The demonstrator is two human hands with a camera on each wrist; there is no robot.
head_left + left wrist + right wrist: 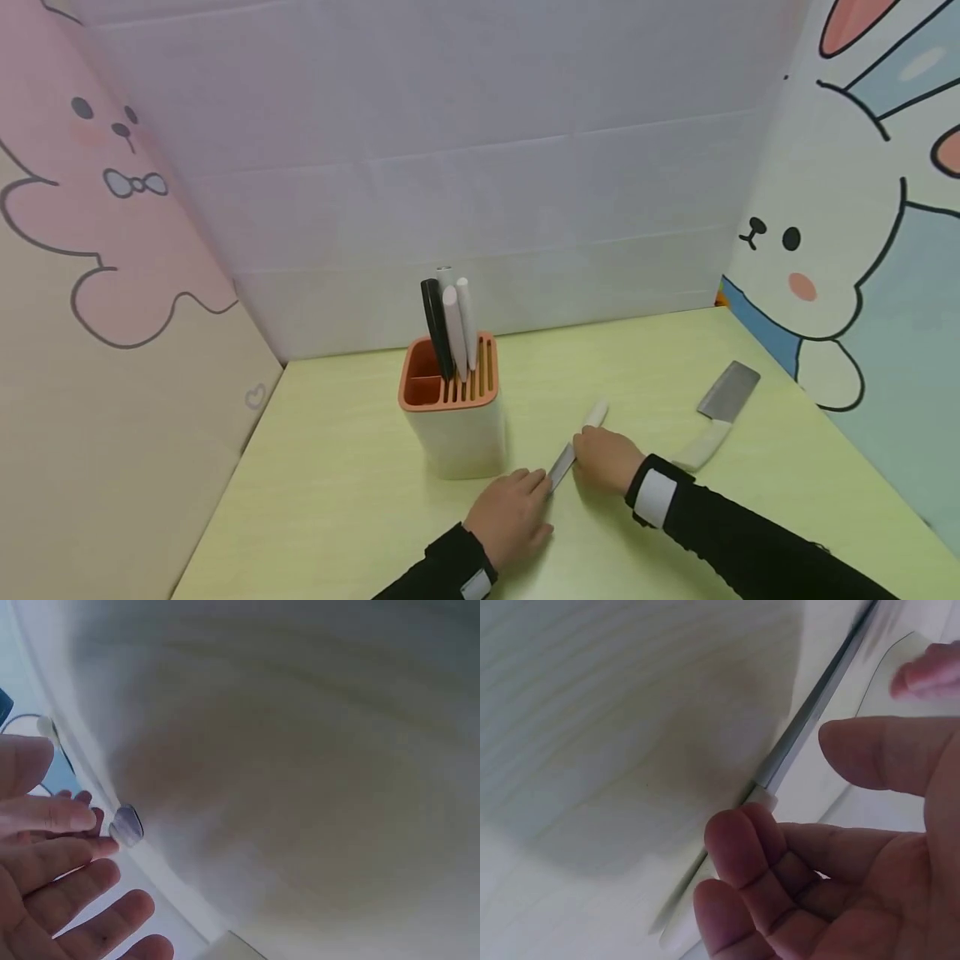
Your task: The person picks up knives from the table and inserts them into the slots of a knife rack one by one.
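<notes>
Knife (576, 440) with a white handle lies flat on the pale green surface (337, 467), just right of the knife block (453, 408), its handle pointing far and its blade near. In the head view the right hand (606, 458) covers the spot where blade meets handle, while the left hand (512, 515) rests at the blade's near end; whether either actually grips cannot be told here. A cleaver (718, 412) lies well apart to the right.

From the left wrist, the left hand (52, 855) shows straight, spread fingers holding nothing, a rounded metal tip (126, 823) just beyond them.

From the right wrist, the right hand (832, 855) is loosely cupped with fingers relaxed beside the knife (795, 746), not yet wrapped round it.

Judged from its look, the knife is light, stiff and thin, smooth enough to slip, and sharp along the blade; lying flat it will be awkward to lift, so the handle is the safe place to take hold.
</notes>
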